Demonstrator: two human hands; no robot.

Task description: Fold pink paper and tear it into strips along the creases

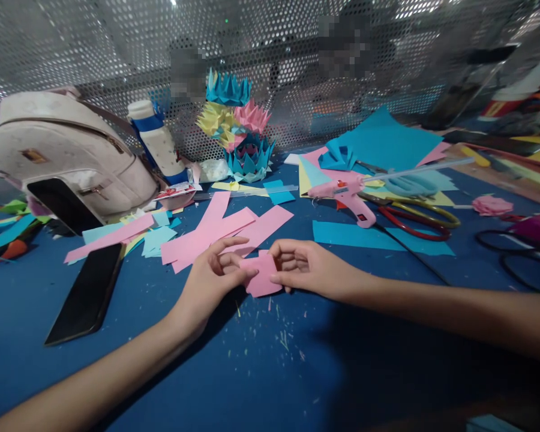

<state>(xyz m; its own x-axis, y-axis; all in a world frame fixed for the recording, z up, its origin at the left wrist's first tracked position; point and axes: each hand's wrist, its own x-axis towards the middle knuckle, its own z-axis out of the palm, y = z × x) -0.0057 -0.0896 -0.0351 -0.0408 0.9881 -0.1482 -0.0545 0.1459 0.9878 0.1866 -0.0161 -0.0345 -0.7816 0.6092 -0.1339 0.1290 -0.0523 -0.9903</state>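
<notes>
A small piece of pink paper (261, 277), bent or folded, is held up between both hands above the blue table (261, 384). My left hand (209, 276) pinches its left edge between thumb and fingers. On the right edge, my right hand (308, 267) grips it with the thumb in front and the fingers curled behind. Long pink paper strips (207, 234) lie crossed just beyond my left hand. Behind my right hand is a blue paper strip (355, 234). Tiny paper scraps are scattered on the table below the held piece.
A pink glue gun (348, 195) and scissors (414, 222) lie at the right. Folded paper flowers (249, 156) stand at the back by a perforated metal screen. A dark phone (87, 294), a pale backpack (72, 144) and a bottle (159, 144) are at the left.
</notes>
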